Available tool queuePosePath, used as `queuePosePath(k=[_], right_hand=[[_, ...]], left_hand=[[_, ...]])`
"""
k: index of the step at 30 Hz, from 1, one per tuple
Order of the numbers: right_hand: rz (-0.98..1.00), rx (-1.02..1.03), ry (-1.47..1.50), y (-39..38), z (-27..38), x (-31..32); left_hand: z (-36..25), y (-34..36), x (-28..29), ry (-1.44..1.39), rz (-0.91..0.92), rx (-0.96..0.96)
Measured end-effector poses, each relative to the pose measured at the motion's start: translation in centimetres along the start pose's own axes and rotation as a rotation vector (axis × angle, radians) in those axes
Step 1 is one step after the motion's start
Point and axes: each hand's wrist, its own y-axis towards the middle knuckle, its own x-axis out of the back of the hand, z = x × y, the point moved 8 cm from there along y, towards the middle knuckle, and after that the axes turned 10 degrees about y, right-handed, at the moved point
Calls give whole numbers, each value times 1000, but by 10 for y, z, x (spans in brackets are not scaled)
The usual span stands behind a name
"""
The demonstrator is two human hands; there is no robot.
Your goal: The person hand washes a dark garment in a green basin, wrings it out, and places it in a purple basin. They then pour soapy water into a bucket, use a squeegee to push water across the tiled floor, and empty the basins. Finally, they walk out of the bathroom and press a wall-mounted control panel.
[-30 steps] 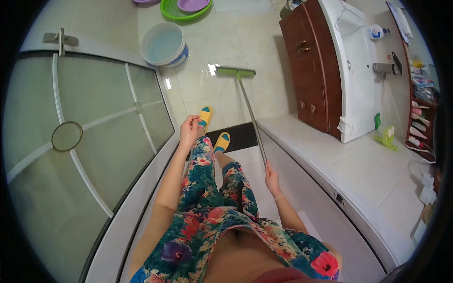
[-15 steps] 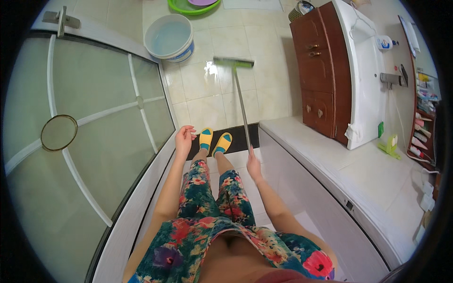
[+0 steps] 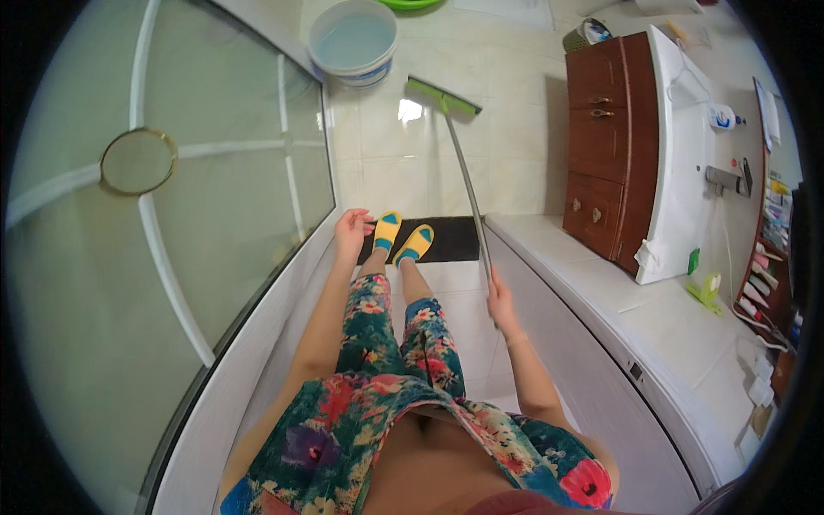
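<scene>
My right hand grips the long metal handle of a squeegee mop. Its green head lies at a slant on wet, shiny floor tiles, beside a white bucket of water. My left hand holds nothing I can see; its fingers are loosely bent and apart, near the glass door's frame. Below, my yellow slippers stand on a black strip across the doorway.
A frosted glass door runs along the left. On the right are a tiled ledge, a brown cabinet with a white sink, and a cluttered mirror shelf. A green basin and a woven bin sit at the top.
My left foot has drawn back beside the right one on the black strip. The squeegee head has moved farther off and turned to a slant. The whole view has shifted.
</scene>
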Motion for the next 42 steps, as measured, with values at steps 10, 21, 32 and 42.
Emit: queuePosePath(k=[10,21,32,42], right_hand=[[129,46,-261,-127,-108,-33],[286,-116,299,-4,75,-104],[805,-905,1386,-35,81,-160],[501,-509,983,24,112,-79]], left_hand=[[43,-15,26,-28,-63,73],[81,-48,-16,2,116,228],[74,-59,-123,-535,298,532],[34,4,-234,-593,319,586]])
